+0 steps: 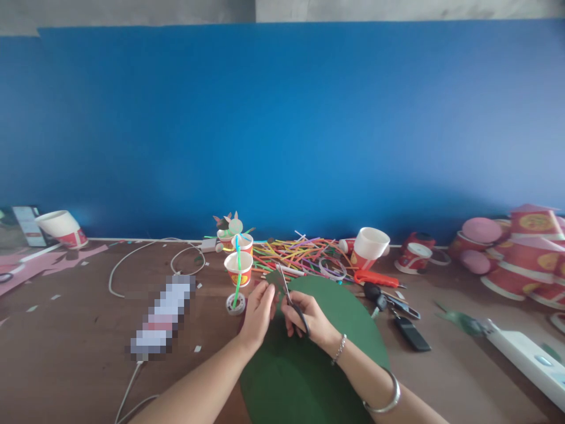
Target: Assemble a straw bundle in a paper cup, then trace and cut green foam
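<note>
1 pair of scissors (288,297): right fingers (289,317) gripping | left fingers (267,295) pinching green piece (275,278), partly hidden | green sheet (304,377): cropped below

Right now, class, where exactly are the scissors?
In the head view, the scissors are just below centre, in the grip of the right hand, over the green paper, with the left hand close by on the left.

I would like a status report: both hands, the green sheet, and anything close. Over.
Left hand: holding dark green piece. Right hand: holding scissors beside that piece. Large green sheet: below both hands. Colorful straws: heaped just beyond.
</note>
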A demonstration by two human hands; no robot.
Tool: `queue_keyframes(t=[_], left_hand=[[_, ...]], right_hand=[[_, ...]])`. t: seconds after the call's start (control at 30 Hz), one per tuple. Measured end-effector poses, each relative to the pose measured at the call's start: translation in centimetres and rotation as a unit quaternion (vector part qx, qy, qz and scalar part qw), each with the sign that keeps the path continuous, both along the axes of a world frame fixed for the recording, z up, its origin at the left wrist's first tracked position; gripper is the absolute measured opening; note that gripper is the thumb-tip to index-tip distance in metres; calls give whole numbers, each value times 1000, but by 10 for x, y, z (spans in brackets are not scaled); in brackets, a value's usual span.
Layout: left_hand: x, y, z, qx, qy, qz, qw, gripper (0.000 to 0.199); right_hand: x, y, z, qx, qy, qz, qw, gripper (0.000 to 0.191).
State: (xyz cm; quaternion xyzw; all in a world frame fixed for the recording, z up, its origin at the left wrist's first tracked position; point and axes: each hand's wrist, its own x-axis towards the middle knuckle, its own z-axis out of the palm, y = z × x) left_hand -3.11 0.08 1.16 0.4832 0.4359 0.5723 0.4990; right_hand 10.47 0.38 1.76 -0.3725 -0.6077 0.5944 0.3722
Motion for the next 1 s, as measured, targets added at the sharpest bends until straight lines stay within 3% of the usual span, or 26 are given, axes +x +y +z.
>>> queue_keyframes(t=[1.0], left_hand=[[0, -1, 2, 11, 5, 1, 1000, 34]], right_hand=[[0, -1, 0, -3, -5, -8, 1000, 33]])
